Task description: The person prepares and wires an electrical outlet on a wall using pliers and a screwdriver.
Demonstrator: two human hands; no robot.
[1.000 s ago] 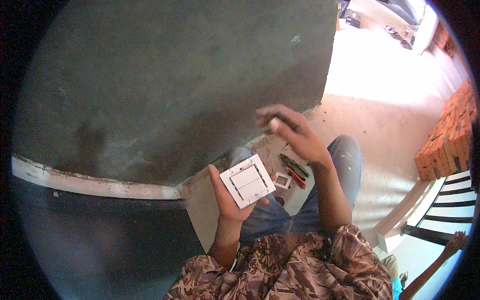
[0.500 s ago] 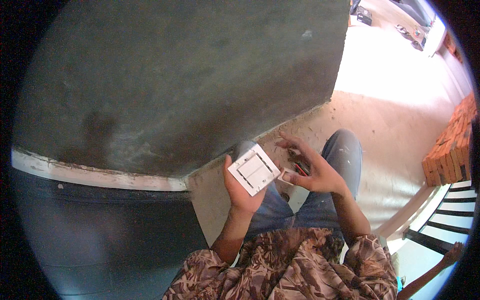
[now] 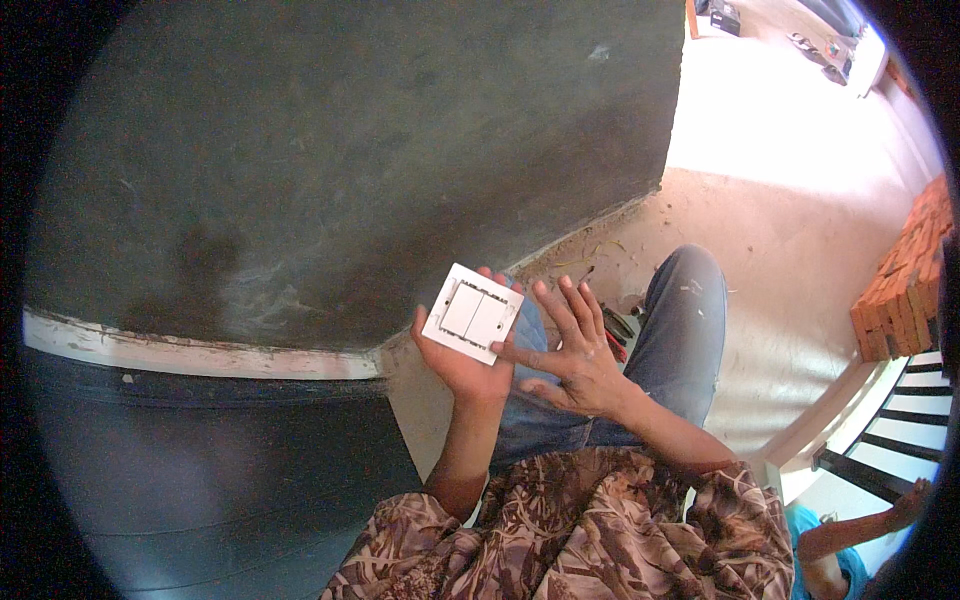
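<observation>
A square white double light switch (image 3: 478, 311) lies face up in my left hand (image 3: 466, 372). The thumb is on one side of it and fingertips curl past its far edge. Two rockers fill its middle, with dark slots along two sides. My right hand (image 3: 580, 360) is just to the right with its fingers spread. Its index fingertip is at the near right corner of the switch, seemingly touching it. Nothing shows in the right hand. Behind it, red-and-dark-handled tools (image 3: 617, 335) lie on the floor, partly covered by that hand and my leg.
A dark wall (image 3: 380, 150) rises ahead and to the left, above a white ledge (image 3: 200, 352). Stacked red bricks (image 3: 900, 290) and a black railing (image 3: 890, 440) are at the right. Another person's arm (image 3: 860, 530) reaches in at lower right. Scraps of wire (image 3: 612, 247) lie by the wall.
The switch has moved left and up slightly and turned. My right hand has opened from a bent-thumb pose and now reaches the switch's edge. More of the other person shows.
</observation>
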